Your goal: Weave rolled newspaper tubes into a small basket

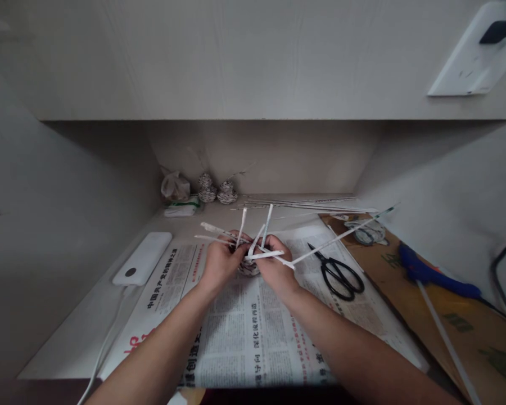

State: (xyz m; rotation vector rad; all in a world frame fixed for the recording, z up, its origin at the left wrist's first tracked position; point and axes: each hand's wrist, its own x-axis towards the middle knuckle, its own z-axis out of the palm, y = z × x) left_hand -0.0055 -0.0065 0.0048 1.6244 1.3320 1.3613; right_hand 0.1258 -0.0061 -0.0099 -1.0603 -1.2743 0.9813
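Between my two hands sits a small round woven piece made of rolled newspaper strips, with several white paper strips sticking up and outward from it. My left hand is closed around its left side, thumb at the top near the strips. On the other side my right hand grips it, fingers partly hidden behind the strips. One long paper strip runs out from the right hand toward the upper right. Black-handled scissors lie on the newspaper to the right of my hands.
At the back left stand two woven gourd shapes beside a plastic bag. Loose paper rods lie along the back. A white power bank with a cable is left. Cardboard and a blue glue gun are right. An overhead panel hangs close.
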